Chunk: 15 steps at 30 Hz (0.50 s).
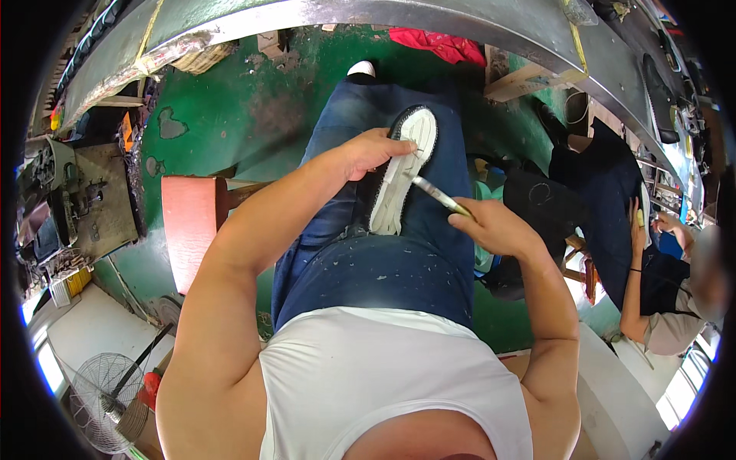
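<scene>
Over my lap a dark shoe upper (415, 165) is turned bottom up, its long white underside framed by a stitched edge. My left hand (373, 153) is closed around its left side, near the upper half, with the thumb on the white face. From the right, my right hand (491, 225) grips the handle of a slim brush-like tool (440, 195). The tool's pale far end meets the middle of the underside; its exact tip is too small to make out. Blue work clothing (368, 272) with pale specks covers my lap beneath the shoe.
A metal-edged bench (330, 17) curves across the far side. A reddish stool or seat (193, 230) stands left, above a wire fan (107, 400). Another person (667, 307) works at the right. A red cloth (441, 46) lies on the green floor (253, 92).
</scene>
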### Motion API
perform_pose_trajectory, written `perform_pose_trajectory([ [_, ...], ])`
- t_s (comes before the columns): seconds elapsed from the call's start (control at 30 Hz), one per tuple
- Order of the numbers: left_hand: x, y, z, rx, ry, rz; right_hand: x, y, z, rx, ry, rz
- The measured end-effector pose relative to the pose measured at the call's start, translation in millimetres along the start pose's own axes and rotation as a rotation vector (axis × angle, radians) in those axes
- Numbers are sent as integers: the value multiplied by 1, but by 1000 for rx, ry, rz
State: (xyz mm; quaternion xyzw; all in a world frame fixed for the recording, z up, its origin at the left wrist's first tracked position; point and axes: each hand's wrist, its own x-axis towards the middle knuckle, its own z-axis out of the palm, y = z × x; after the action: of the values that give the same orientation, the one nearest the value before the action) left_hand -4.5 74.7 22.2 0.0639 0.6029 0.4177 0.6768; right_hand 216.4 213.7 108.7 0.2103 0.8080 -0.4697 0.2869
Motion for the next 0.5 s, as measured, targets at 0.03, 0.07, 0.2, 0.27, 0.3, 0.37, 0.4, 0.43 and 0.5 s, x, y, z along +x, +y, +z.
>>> perform_pose_trajectory([
  [0.03, 3, -2, 0, -18, -31, 19, -2, -4, 5, -118, -15, -69],
  [0.07, 5, -5, 0, -37, -60, 39, 1, 3, 17, -185, 58, -167],
  [0.2, 4, -5, 4, -8, -65, 41, 13, 4, 43, -326, 327, -328],
  [0.27, 4, -9, 0, -37, 7, 34, 16, -7, 38, -433, 172, -142],
  [0.3, 4, -9, -1, -39, 4, 37, 17, -1, 44, -436, 172, -140],
  [0.37, 2, -10, -2, -21, -18, 95, 15, 19, 63, -296, 347, -222],
  [0.4, 5, -15, -1, -22, -12, 98, 10, 19, 65, -298, 346, -227],
  [0.43, 11, -24, -1, 92, 41, 177, 2, 19, 69, -205, 290, -148],
  [0.5, 19, -40, -1, 267, 40, 267, -5, 19, 69, -102, 245, -61],
])
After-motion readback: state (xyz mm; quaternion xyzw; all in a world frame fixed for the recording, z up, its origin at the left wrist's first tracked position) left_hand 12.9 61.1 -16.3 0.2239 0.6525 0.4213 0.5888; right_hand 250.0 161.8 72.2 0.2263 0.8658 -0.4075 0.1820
